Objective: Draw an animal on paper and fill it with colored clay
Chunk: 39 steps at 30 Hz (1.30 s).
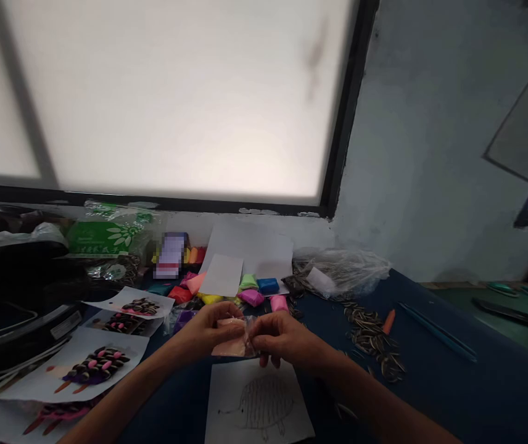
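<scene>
Between my two hands is a small clear packet of peach-coloured modelling clay (229, 346). My left hand (211, 328) is closed on its left side, thumb across the front. At the packet's right edge, the fingers of my right hand (277, 338) pinch the crinkled plastic. Just below them lies a white sheet with a pencil-drawn hedgehog-like animal (266, 401). Behind my hands sit several bright clay packets, among them a pink packet (279, 303), a magenta packet (251, 298), a green packet (248, 282) and a blue packet (268, 285).
Finished seed-and-clay pictures (92, 364) overlap at the left. Striped sunflower seeds (368, 333) are piled at the right, near an orange crayon-like stick (388, 322) and a blue pen-like tool (437, 332). A clear plastic bag (351, 271) and a green seed bag (102, 237) stand along the wall.
</scene>
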{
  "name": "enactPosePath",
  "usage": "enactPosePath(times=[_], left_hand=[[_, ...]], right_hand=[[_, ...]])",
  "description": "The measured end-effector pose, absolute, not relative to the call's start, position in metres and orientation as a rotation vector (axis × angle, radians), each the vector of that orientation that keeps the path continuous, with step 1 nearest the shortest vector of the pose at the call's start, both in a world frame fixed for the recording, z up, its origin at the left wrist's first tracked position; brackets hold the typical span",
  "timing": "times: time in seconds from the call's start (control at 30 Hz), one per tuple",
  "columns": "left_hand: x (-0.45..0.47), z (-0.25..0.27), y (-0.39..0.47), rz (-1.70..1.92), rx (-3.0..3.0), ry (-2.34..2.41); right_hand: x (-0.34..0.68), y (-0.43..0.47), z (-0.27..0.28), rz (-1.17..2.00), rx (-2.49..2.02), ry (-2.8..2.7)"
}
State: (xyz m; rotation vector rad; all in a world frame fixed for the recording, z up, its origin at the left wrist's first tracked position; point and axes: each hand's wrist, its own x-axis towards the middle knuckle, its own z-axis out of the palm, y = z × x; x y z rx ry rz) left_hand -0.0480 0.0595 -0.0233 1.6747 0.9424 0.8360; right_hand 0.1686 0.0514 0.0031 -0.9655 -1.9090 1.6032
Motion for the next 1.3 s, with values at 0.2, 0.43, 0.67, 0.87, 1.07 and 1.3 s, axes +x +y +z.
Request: enactPosePath(times=[0.2,0.43,0.67,0.87,1.07,1.3], left_hand=[[-0.043,-0.021,0.057,0.807,1.669,0.901],[-0.045,-0.026,0.056,0.843,1.587,0.915],[-0.051,-0.029,0.06,0.857,1.525,0.924],[-0.047,-0.027,0.056,0.851,1.468,0.942],[-0.047,-0.024,0.054,0.855,1.445,0.924],[-0.05,-0.022,0.058,0.832,1.434,0.91]], right_hand=[[0.167,0.051,-0.003,1.521,-1.035,-1.908],[0.169,0.054,-0.009,1.242,-1.123,-1.904],[0.167,0.06,-0.009,1.382,-1.078,-1.892],[0.171,0.06,-0.003,1.503,-1.068,-1.9],[0.174,0.057,0.002,1.498,-1.09,-1.899],[0.171,0.056,0.002,1.452,-1.085,-1.899]])
